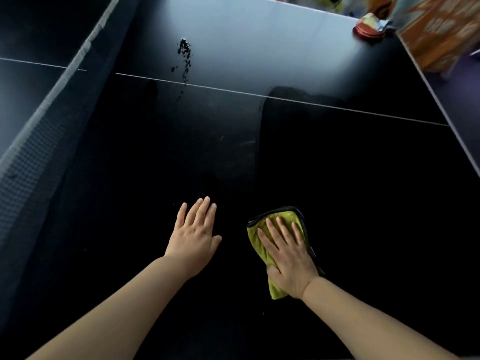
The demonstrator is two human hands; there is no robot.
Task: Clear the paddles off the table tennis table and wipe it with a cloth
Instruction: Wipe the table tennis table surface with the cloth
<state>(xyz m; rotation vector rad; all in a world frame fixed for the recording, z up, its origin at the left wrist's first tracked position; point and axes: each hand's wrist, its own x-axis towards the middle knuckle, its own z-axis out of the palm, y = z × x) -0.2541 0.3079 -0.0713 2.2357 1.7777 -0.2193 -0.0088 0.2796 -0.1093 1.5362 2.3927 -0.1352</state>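
The dark table tennis table (155, 157) fills the view, with a white centre line running across it. My right hand (288, 258) presses flat on a folded yellow cloth (283, 219) with a dark edge, low and right of centre on the table. My left hand (193, 232) lies flat with straight fingers on the bare surface just left of the cloth. A red paddle (367, 31) lies at the far right corner of the table, partly under a small wrapper. A trail of dark droplets (185, 54) marks the far half.
The net (39, 120) runs along the left side from near to far. The table's white right edge (441, 107) slants down the right. Beyond it stands an orange patterned box or board (439, 29). A wet wiped streak shows ahead of the cloth.
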